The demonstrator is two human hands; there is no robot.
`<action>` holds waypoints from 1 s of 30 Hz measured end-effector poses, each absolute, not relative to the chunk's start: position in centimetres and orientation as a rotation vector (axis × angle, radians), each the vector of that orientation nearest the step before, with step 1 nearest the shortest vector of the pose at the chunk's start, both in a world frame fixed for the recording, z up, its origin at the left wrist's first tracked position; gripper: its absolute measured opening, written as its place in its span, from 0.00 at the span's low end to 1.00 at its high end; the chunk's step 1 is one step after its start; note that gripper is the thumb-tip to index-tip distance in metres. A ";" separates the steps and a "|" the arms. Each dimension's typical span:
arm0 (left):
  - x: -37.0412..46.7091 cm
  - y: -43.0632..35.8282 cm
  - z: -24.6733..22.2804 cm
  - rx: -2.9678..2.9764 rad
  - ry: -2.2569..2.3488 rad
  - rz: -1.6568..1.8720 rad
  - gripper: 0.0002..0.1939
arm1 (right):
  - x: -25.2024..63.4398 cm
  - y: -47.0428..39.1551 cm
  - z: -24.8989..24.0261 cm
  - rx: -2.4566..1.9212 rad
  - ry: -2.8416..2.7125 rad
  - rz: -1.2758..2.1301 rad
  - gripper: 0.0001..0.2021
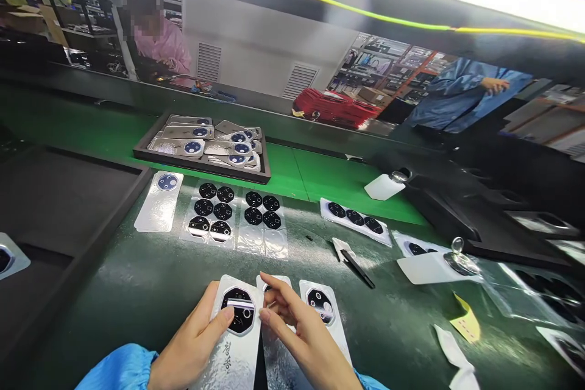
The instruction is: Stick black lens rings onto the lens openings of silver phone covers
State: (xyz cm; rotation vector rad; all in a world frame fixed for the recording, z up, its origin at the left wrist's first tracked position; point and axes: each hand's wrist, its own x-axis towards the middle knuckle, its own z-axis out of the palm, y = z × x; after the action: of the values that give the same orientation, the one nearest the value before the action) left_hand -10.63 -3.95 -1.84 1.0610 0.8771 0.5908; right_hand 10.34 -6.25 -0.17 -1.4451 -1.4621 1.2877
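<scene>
My left hand [194, 335] grips a silvery phone back cover [235, 353], its thumb lying on the black octagonal camera lens plate [239, 317] near the top. My right hand [297, 329] is curved beside the cover's right edge, thumb and fingers apart. Its thumb tip is at that edge; whether it presses there I cannot tell. Under the right hand lies a second cover [278, 359], its camera area mostly hidden. To the right lies another cover [325, 311] with a dark lens plate.
Beyond my hands lie clear sheets of black lens plates [214, 210], a stacked cover [158, 207] and a tray [265, 173] of covers. Black tweezers [359, 269], white dispenser bottles [425, 271] and a yellow paper piece [466, 320] are to the right. Co-workers stand beyond the bench.
</scene>
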 end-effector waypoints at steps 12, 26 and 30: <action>-9.6 -3.7 -1.4 0.852 0.760 0.600 0.28 | 8.6 -6.7 0.8 -1.304 -1.014 1.574 0.30; -9.7 -3.7 -0.9 0.694 0.633 0.575 0.25 | 8.3 -6.6 0.0 -1.250 -0.935 1.589 0.28; -9.8 -3.7 -0.8 0.690 0.637 0.547 0.25 | 8.4 -6.8 -0.3 -1.229 -0.919 1.580 0.26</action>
State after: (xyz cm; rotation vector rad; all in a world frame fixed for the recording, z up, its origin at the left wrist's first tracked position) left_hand -9.77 -3.68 -0.80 0.6900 0.6366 0.5466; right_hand 8.35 -6.78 -0.33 -1.2293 -0.9188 1.5802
